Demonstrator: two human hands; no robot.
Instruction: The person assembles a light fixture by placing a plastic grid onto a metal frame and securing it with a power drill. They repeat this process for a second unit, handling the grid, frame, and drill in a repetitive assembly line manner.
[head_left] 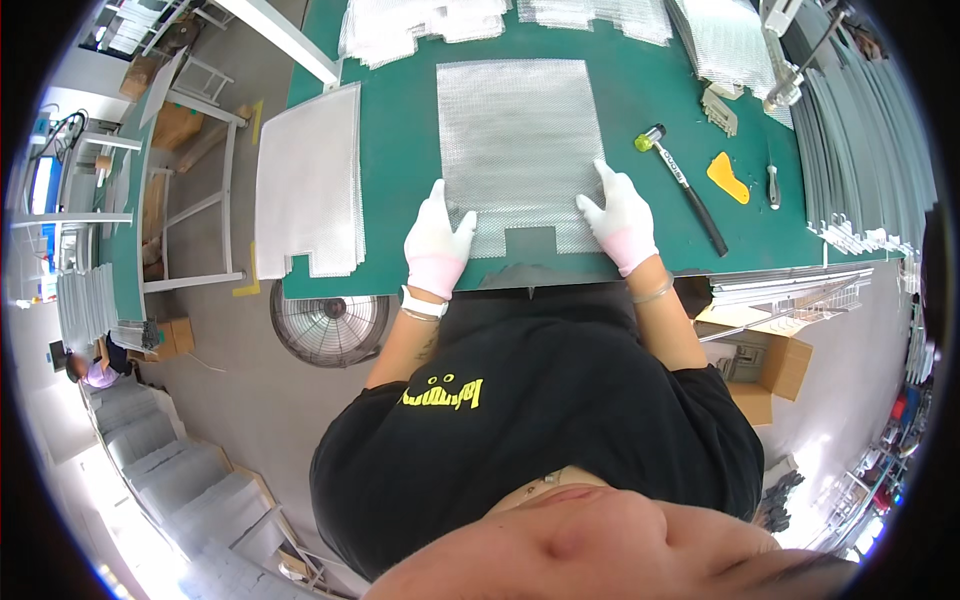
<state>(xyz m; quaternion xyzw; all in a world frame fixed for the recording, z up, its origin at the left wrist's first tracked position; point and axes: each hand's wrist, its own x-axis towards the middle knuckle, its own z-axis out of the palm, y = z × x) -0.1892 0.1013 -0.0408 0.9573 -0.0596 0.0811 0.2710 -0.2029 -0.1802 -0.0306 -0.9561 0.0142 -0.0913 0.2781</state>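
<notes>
A rectangular silver metal mesh sheet [520, 140] lies in front of me on the green-topped table, with a square notch cut in its near edge. My left hand [437, 240], in a white glove with a pink cuff, rests at the sheet's near left edge. Its index finger stretches along that edge and the thumb spreads inward over the mesh. At the near right edge, my right hand [624, 222] wears a matching glove. Its fingers reach forward against the sheet, with the thumb apart and pointing inward. The undersides of both hands are hidden.
Left of the sheet lies a stack of notched mesh sheets [310, 180]. More mesh piles [425, 25] line the far side. To the right are a hammer [690, 198], a yellow flat piece [728, 178], a screwdriver [773, 186] and long grey strips [865, 140]. A floor fan [330, 325] stands below the table's left.
</notes>
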